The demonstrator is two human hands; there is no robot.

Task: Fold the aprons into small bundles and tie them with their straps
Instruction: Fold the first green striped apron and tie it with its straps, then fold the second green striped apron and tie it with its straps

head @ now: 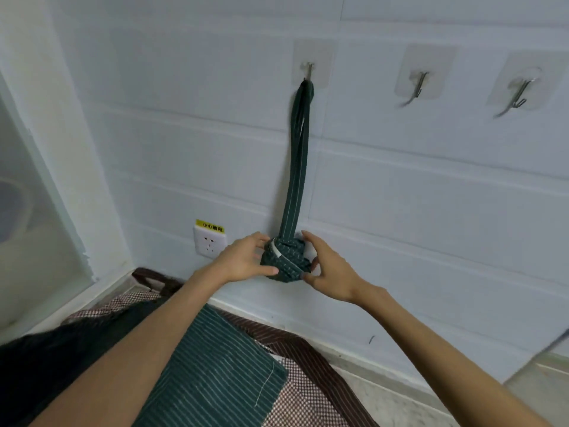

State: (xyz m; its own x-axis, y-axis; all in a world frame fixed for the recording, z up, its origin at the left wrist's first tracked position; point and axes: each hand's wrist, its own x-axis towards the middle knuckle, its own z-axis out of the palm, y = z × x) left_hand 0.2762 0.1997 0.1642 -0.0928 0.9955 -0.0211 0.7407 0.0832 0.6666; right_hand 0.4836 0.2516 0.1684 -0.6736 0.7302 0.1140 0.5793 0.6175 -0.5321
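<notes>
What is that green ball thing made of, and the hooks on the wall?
The green bundle looks like soft woven cloth with thin pale stripes: it folds and wraps around itself. Its strap seems the same cloth. The hooks look like shiny grey metal, stuck on with clear, probably plastic, pads.
</notes>
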